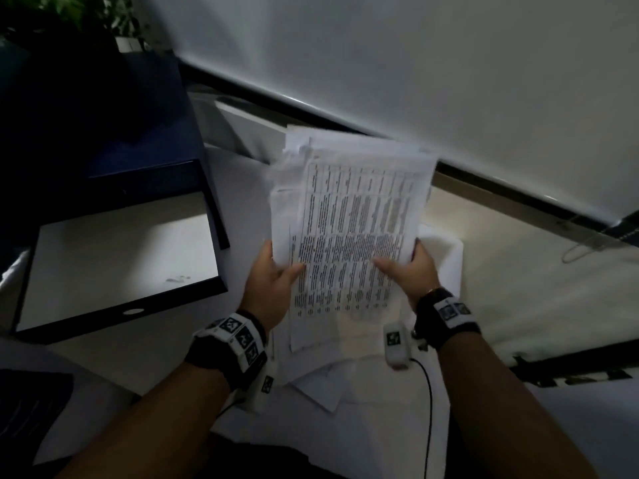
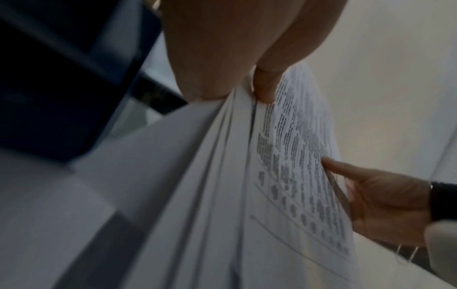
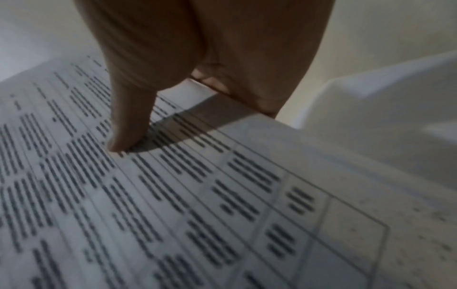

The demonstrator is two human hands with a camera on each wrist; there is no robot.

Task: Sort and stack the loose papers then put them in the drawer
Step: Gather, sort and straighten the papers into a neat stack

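Above the white table [image 1: 501, 271], both hands hold the stack of papers [image 1: 352, 216] off the surface, its top edge ragged with sheets jutting unevenly; the left hand [image 1: 273, 281] grips the left edge, thumb on the printed top sheet and fingers behind; the right hand [image 1: 411, 271] pinches the right edge the same way, thumb [image 3: 131, 121] pressed flat on the print; more loose sheets [image 1: 321, 385] lie beneath near the wrists; to the left the open drawer [image 1: 117, 299] of a dark blue cabinet [image 1: 138, 133] shows a pale floor, its near corner close to the left wrist; a white wall [image 1: 415, 63] rises just behind the papers; a plant [image 1: 79, 12] stands at the far left.
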